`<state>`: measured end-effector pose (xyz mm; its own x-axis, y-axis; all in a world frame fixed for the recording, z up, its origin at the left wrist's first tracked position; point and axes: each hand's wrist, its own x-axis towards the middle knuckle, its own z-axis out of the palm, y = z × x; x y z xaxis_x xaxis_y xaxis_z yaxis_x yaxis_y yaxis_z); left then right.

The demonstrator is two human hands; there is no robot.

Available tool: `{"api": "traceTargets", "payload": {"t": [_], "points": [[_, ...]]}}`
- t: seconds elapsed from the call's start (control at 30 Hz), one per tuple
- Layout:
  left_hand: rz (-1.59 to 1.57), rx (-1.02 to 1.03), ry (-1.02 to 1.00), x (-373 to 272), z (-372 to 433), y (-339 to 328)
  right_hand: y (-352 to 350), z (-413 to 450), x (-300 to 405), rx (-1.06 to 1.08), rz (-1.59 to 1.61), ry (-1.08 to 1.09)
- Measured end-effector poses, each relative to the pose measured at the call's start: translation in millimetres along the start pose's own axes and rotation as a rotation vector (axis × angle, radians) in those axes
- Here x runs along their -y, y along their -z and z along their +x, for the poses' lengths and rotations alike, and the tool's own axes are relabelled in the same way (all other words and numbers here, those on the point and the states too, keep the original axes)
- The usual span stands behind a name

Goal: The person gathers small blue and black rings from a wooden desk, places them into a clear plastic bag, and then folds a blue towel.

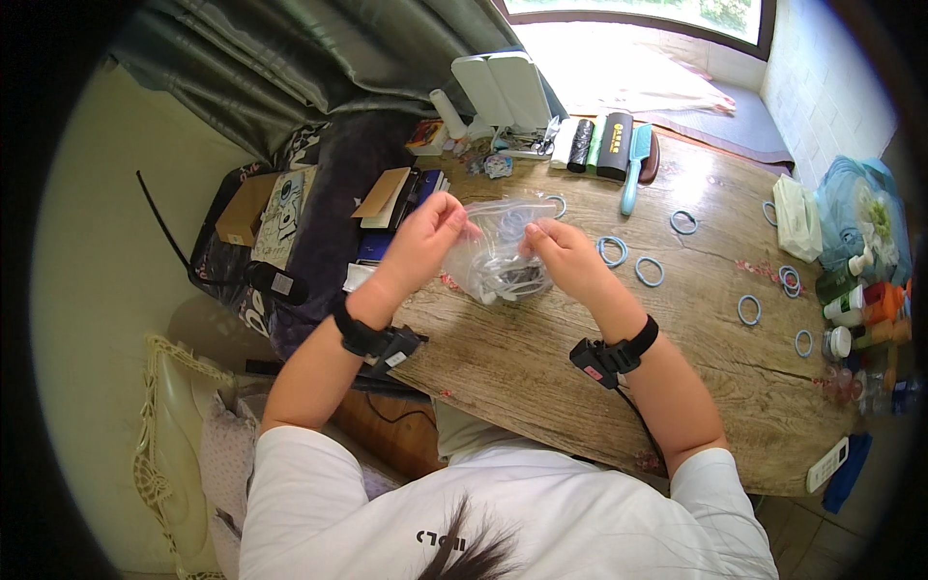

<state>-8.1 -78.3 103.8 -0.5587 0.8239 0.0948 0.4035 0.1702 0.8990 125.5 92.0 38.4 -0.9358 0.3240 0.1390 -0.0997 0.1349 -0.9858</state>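
A clear plastic zip bag (500, 250) hangs between my hands above the wooden table (522, 362). Inside it are white cables, bunched at the bottom. My left hand (438, 221) pinches the bag's upper left corner, and my right hand (554, 243) grips its upper right side. Light blue hair ties lie on the table to the right: a small group (612, 251) beside my right hand, single ones (649, 271) farther off, and one (557, 206) just behind the bag. Each wrist wears a black strap with a small device.
Along the back stand a white folding stand (504, 90), a black case (615, 145) and a blue hairbrush (632, 174). Notebooks (384, 199) lie at the left. Bottles (841, 279), a tissue pack (796, 217) and a white remote control (827, 465) are at the right edge.
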Motion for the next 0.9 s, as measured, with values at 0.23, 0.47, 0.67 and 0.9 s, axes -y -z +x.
{"api": "traceTargets", "payload": {"t": [0.23, 0.47, 0.67, 0.9], "points": [[-0.094, -0.097, 0.134, 63.5, -4.3, -29.9, -6.5, -3.0, -18.6, -0.048, -0.501, -0.007], [0.202, -0.117, 0.091, 94.4, -16.5, -47.8, -6.7, -8.7, -18.0, -0.003, -0.879, -0.007], [0.249, -0.124, 0.039, 84.3, -21.3, -51.9, -5.8, -11.4, -7.7, 0.057, -0.924, -0.136], [-0.184, 0.039, 0.279, 45.9, -29.5, -32.4, 17.2, -11.7, 14.4, -0.007, -0.706, -0.192]]}}
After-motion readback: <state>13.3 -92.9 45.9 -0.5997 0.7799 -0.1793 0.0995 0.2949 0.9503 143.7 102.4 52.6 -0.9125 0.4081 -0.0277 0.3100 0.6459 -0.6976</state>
